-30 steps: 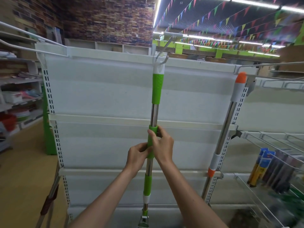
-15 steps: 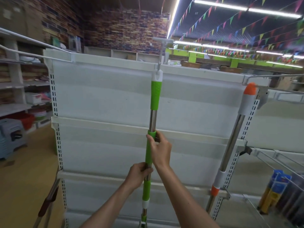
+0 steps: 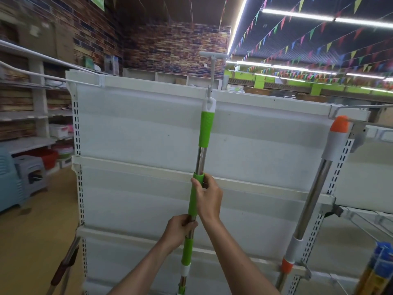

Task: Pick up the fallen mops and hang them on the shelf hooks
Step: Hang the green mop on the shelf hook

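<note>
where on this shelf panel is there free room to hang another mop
Bare back panel runs from the left upright to the green mop, and again from it to the orange mop. Crowded: the middle, where left hand and right hand grip the green mop, and the right edge.

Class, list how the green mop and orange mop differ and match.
The green mop has green grips, the orange mop orange and grey. The green mop is nearly upright, the orange mop leans. Left hand and right hand grip the green mop, none the orange mop. Both have metal shafts.
</note>
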A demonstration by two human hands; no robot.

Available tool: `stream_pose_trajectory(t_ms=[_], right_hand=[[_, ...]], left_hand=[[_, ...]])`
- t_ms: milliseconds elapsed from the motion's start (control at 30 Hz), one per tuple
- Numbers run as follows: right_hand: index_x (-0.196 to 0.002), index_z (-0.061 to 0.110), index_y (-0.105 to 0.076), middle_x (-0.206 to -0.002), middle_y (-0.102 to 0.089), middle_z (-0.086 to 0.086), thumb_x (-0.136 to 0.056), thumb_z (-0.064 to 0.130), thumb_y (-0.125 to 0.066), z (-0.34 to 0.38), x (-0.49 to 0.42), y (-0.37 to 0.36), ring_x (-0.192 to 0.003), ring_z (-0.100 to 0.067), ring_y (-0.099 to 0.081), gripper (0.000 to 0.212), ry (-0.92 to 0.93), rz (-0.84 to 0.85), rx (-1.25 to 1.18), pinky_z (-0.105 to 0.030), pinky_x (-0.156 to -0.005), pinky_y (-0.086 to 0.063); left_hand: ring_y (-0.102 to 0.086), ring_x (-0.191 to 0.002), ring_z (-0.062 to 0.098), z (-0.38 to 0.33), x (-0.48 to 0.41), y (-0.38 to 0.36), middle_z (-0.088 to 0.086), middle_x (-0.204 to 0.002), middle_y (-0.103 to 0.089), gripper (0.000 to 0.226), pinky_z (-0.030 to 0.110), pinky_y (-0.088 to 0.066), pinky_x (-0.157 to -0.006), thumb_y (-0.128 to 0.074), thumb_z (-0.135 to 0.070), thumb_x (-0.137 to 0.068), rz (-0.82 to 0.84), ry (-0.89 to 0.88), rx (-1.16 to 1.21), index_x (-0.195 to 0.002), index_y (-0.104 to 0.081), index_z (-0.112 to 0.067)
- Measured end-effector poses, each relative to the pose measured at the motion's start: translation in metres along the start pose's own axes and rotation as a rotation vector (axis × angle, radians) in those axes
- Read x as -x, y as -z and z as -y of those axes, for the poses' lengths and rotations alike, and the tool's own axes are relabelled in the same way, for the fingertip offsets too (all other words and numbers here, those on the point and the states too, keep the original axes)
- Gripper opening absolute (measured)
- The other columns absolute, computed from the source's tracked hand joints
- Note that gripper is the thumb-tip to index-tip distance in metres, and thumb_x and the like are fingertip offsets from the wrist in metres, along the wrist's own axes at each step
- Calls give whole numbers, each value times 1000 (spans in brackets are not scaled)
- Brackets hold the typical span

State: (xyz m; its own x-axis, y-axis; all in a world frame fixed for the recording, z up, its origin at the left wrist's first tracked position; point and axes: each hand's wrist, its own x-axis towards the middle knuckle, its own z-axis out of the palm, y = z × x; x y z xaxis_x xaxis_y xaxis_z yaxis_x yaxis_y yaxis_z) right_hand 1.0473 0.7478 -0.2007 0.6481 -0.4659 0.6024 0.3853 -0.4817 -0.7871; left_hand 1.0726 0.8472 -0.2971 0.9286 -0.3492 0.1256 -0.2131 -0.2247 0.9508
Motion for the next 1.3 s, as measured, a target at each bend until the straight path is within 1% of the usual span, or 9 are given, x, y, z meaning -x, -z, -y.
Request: stream_pose_trajectory(t_ms=[333, 533, 700, 800, 900, 967, 1067, 1167, 1300], right_hand=[[-85, 20, -65, -74, -67, 5, -92, 29, -73, -6, -8, -4, -72, -12, -63, 14, 15, -2, 5, -38, -70, -51], [-85, 20, -65, -74, -66, 6, -91, 29, -74, -7, -9, -5, -73, -13, -63, 14, 20, -1, 8, -37, -69, -50], [-92, 14, -67, -77, -65, 8, -91, 26, -75, -4, -4, -2, -73, -13, -59, 14, 15, 1, 36, -29, -67, -41], [-100, 11, -71, -84, -66, 6, -89, 22, -76, -4, -3, -2, -78, -12, -61, 17, 2, 14, 44, -30, -74, -46], [-113, 9, -69, -95, -68, 4, -88, 21, -78, -5, 2, -4, -86, -14, -64, 29, -13, 10, 17, -31, -83, -51], [-127, 7, -63, -114, -68, -5, -89, 27, -77, -8, 11, -9, -105, -21, -64, 46, -32, -23, 55, -34, -96, -49], [-144, 5, -49, -140, -53, -15, -91, 31, -75, -4, 30, -18, -133, -29, -47, 65, -9, -143, 134, -34, -114, -35], [-141, 6, -51, -136, -51, -15, -91, 29, -75, 14, 53, -35, -129, -30, -50, 61, 76, -257, 111, -40, -113, -38], [-135, 2, -55, -127, -56, -18, -93, 29, -71, 41, 96, -79, -121, -35, -57, 53, 168, -223, 88, -51, -105, -46]], left_hand=[[-64, -72, 10, 8, -17, -1, 7, -83, -76, 17, 26, -47, -67, -70, -26, -89, -6, -2, 11, -82, -72, -11], [-68, -78, 19, 12, -19, -1, 8, -85, -76, 19, 30, -49, -70, -72, -30, -86, -14, 0, 19, -85, -73, -11], [-72, -92, 21, 14, -7, 8, 9, -98, -78, 33, 39, -56, -87, -79, -31, -77, 3, 16, 41, -101, -75, -10], [-66, -101, 24, 15, 4, 26, 21, -113, -71, 50, 43, -50, -102, -82, -12, -80, -41, 60, 125, -124, -64, 5], [-66, -111, 26, 21, 16, 49, 17, -118, -70, 61, 37, -49, -105, -85, -21, -77, -85, 70, 138, -130, -62, -2], [-67, -111, 21, 24, 27, 64, 12, -119, -71, 57, 33, -50, -103, -83, -22, -81, -111, 67, 101, -131, -62, -7], [-66, -112, 18, 31, 43, 82, 10, -121, -70, 54, 27, -50, -97, -80, -21, -84, -133, 74, 92, -133, -62, -8], [-64, -115, 17, 38, 61, 103, 6, -125, -67, 57, 27, -49, -96, -78, -27, -87, -131, 79, 75, -137, -59, -11], [-61, -118, 16, 51, 92, 140, 4, -129, -64, 63, 27, -48, -98, -78, -34, -86, -159, 102, 64, -141, -55, -13]])
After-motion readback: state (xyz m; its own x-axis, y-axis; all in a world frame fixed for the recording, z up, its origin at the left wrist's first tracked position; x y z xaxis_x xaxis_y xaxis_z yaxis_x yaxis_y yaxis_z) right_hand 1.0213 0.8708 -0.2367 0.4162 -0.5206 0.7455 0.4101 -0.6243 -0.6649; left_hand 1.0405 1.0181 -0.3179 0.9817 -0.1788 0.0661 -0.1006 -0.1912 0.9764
